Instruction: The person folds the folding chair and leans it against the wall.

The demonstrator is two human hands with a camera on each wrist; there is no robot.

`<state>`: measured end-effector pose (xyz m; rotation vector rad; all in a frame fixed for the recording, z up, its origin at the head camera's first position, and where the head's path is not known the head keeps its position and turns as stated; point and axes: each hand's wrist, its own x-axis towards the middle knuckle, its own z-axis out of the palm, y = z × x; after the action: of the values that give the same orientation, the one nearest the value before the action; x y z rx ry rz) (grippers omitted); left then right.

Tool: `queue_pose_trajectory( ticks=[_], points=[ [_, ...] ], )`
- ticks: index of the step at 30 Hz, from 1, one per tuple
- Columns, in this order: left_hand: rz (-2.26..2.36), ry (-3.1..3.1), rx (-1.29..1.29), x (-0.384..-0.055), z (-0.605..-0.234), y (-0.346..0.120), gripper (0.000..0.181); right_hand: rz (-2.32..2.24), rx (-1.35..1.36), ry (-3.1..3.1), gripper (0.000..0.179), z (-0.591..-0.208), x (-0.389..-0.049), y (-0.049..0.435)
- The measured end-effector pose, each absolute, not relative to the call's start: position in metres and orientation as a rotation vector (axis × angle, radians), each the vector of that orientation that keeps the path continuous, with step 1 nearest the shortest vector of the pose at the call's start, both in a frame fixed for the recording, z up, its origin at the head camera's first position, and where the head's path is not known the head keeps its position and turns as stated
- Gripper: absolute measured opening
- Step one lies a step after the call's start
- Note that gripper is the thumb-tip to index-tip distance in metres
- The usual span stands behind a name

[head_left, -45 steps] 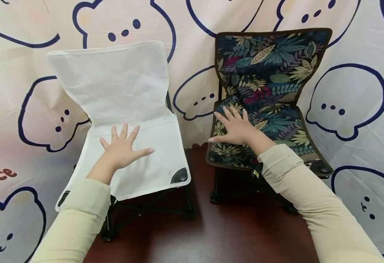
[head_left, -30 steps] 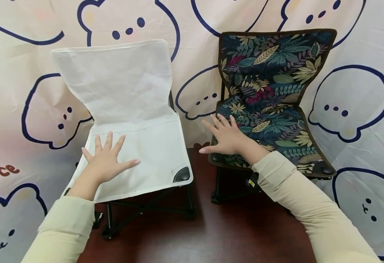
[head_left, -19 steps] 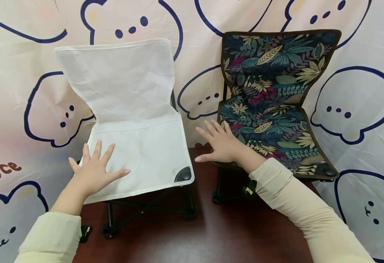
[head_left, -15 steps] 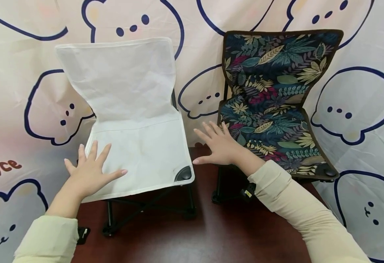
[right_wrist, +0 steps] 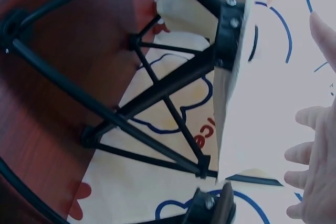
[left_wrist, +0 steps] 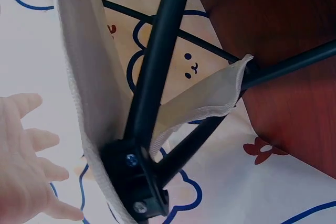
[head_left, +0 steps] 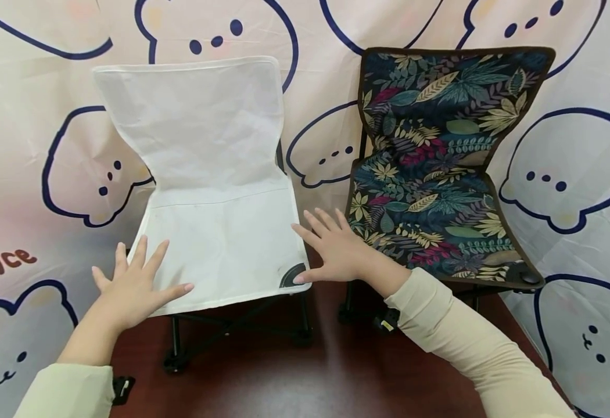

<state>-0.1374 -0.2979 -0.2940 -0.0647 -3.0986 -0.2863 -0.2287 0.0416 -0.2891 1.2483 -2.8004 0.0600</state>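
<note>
A white fabric folding chair (head_left: 216, 244) stands upright on the left, with a black corner patch at its seat's front right. My left hand (head_left: 132, 290), fingers spread, overlaps the front left of that seat and holds nothing. Between the two chairs is my right hand (head_left: 338, 249), also spread and holding nothing; its thumb overlaps the black corner patch. To the right stands a dark leaf-patterned folding chair (head_left: 441, 209). Under the white seat, the left wrist view shows a black tube (left_wrist: 163, 51) and bracket; crossed black legs (right_wrist: 163, 82) appear in the right wrist view.
Both chairs stand on a glossy dark red-brown surface (head_left: 289, 377). Close behind them hangs a pale cloth backdrop (head_left: 320, 75) printed with blue-outlined cartoon bears. Small black devices sit at the left wrist (head_left: 122, 390) and right wrist (head_left: 387, 320).
My left hand has moved left and down from the white seat's middle to its front left. My right hand has moved left and down, off the patterned seat, toward the white chair.
</note>
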Motion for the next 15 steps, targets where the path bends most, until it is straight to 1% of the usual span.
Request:
queue_pose_trajectory(
  ticks=[15],
  points=[
    [-0.323, -3.121, -0.037, -0.120, -0.306, -0.309, 0.094, 0.085, 1.376, -2.752, 0.093, -0.302, -0.212, 0.028]
  ],
)
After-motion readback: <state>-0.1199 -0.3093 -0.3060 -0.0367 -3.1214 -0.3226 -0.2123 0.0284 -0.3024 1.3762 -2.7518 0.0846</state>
